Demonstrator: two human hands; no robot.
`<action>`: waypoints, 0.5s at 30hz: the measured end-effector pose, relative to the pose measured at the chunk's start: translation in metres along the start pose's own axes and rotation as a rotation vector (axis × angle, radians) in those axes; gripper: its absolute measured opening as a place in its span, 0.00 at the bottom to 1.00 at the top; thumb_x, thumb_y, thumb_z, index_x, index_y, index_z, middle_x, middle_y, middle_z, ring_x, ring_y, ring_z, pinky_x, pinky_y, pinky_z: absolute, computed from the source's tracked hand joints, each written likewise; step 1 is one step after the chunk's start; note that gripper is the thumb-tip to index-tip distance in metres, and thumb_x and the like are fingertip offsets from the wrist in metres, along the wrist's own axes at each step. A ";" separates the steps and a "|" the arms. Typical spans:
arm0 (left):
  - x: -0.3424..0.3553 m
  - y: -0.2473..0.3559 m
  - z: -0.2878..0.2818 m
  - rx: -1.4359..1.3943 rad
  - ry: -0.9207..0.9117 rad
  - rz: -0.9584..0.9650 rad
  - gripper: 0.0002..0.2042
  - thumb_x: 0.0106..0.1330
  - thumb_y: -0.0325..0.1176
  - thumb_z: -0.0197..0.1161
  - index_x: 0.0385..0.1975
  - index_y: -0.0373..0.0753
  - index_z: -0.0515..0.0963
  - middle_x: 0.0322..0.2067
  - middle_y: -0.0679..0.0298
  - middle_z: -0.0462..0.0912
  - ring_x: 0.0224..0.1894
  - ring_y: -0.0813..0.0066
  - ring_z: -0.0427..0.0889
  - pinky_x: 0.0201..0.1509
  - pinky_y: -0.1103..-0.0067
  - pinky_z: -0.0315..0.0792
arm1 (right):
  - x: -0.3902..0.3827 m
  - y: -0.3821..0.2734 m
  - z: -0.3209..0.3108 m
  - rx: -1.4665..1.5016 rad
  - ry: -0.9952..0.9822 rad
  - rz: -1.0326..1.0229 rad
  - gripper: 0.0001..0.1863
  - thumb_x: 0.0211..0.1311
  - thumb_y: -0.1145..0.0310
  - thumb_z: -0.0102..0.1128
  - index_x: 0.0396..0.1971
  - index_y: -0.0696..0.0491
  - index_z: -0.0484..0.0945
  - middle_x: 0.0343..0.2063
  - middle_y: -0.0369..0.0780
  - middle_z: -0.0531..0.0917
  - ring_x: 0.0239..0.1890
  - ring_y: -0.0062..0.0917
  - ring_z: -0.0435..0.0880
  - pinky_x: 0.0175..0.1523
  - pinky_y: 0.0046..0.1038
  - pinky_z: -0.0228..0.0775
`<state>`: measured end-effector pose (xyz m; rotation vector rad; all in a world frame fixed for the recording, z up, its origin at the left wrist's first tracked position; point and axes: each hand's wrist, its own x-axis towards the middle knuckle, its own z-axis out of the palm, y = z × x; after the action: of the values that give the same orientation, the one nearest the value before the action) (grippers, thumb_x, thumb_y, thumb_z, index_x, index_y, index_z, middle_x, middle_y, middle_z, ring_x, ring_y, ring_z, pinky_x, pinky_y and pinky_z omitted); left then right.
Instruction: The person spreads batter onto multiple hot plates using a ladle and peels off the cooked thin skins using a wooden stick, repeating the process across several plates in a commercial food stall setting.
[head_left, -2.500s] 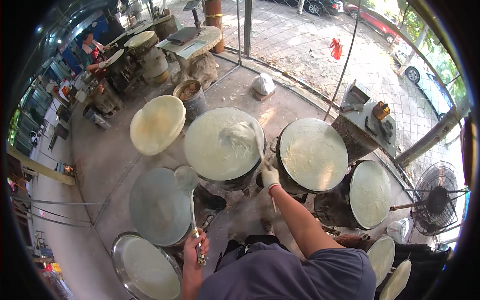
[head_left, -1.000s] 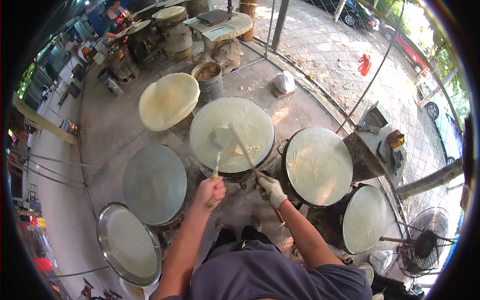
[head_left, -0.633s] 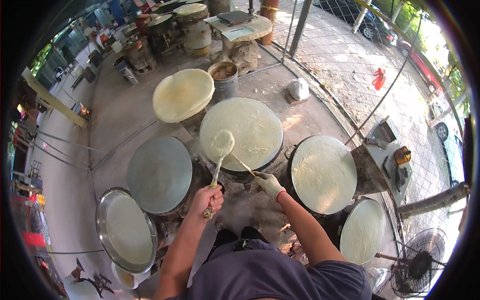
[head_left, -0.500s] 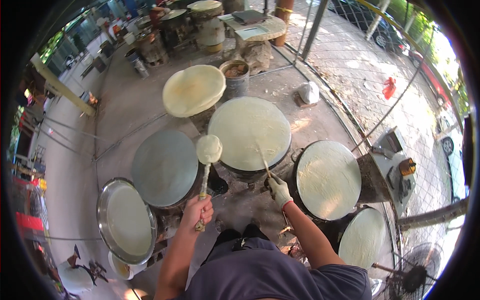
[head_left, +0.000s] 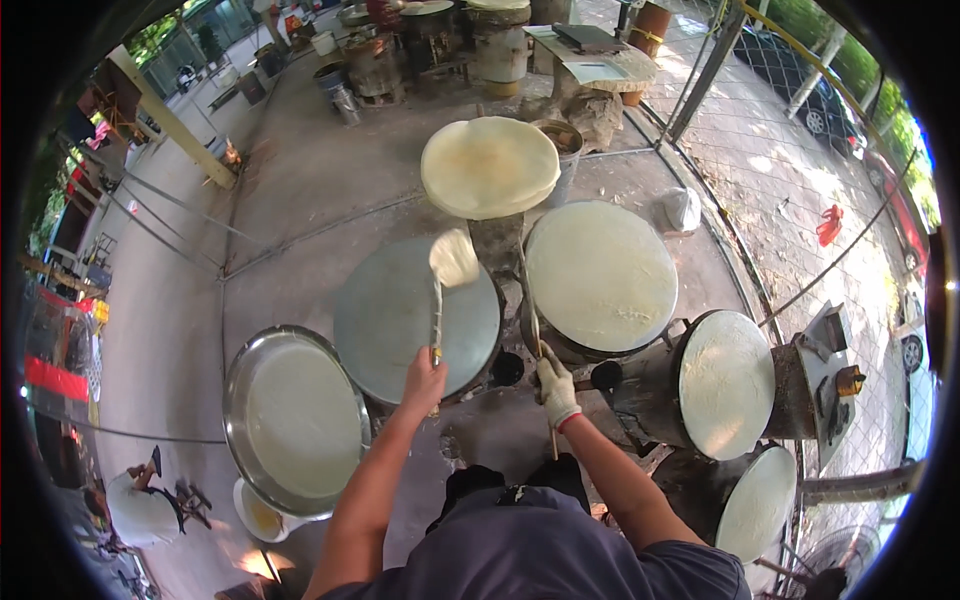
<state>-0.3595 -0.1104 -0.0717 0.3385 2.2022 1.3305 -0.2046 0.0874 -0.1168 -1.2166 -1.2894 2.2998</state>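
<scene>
My bare left hand [head_left: 424,382] grips the handle of a ladle [head_left: 454,258]. Its round head is coated with pale batter and appears above a bare grey griddle [head_left: 385,310]. My right hand [head_left: 556,388], in a whitish glove, is closed around a long thin stick [head_left: 531,290] held roughly upright. The stick passes by the left edge of a griddle spread with a pale round sheet [head_left: 603,278]. Beyond it is a stack of pale flatbreads [head_left: 490,165]. To my left a wide steel basin [head_left: 238,440] holds pale batter.
Two more griddles, one coated [head_left: 728,385] and one nearer [head_left: 757,505], stand on the right. A metal bucket [head_left: 566,150] is behind the flatbreads. Along the right runs a wire fence [head_left: 800,160]. A fan [head_left: 835,560] is at lower right, a seated person [head_left: 145,508] at lower left.
The view has swung left. The ladle has moved from between the two griddles to above the bare one, and the stick has left the coated griddle's surface and stands more upright.
</scene>
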 end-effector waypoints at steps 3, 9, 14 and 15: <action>0.036 -0.034 -0.015 0.467 0.087 0.164 0.12 0.60 0.32 0.54 0.41 0.35 0.66 0.32 0.44 0.78 0.37 0.41 0.77 0.39 0.54 0.69 | 0.012 0.059 0.032 -0.261 0.105 -0.141 0.23 0.64 0.64 0.54 0.59 0.45 0.70 0.25 0.32 0.78 0.21 0.14 0.70 0.26 0.19 0.64; 0.091 -0.061 -0.085 0.713 0.038 0.295 0.11 0.63 0.30 0.50 0.44 0.37 0.63 0.35 0.47 0.78 0.38 0.44 0.78 0.38 0.58 0.73 | 0.003 0.071 0.121 -0.773 0.336 -0.258 0.22 0.63 0.56 0.47 0.55 0.44 0.72 0.42 0.49 0.80 0.47 0.44 0.78 0.51 0.37 0.69; 0.121 -0.085 -0.139 0.789 0.048 0.363 0.10 0.64 0.28 0.48 0.43 0.37 0.64 0.37 0.46 0.77 0.38 0.46 0.79 0.39 0.60 0.75 | 0.005 0.036 0.173 -0.373 0.262 -0.095 0.21 0.62 0.64 0.52 0.55 0.52 0.74 0.28 0.36 0.82 0.25 0.16 0.76 0.33 0.22 0.70; 0.121 -0.086 -0.147 0.798 0.055 0.363 0.10 0.64 0.27 0.48 0.43 0.37 0.64 0.37 0.45 0.76 0.38 0.46 0.79 0.39 0.60 0.75 | 0.028 0.077 0.159 -0.347 0.347 -0.234 0.20 0.63 0.64 0.52 0.55 0.53 0.74 0.28 0.36 0.82 0.26 0.16 0.76 0.33 0.23 0.70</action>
<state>-0.5372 -0.2036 -0.1314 1.0380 2.7267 0.5416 -0.3291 -0.0367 -0.1505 -1.4042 -1.6336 1.6595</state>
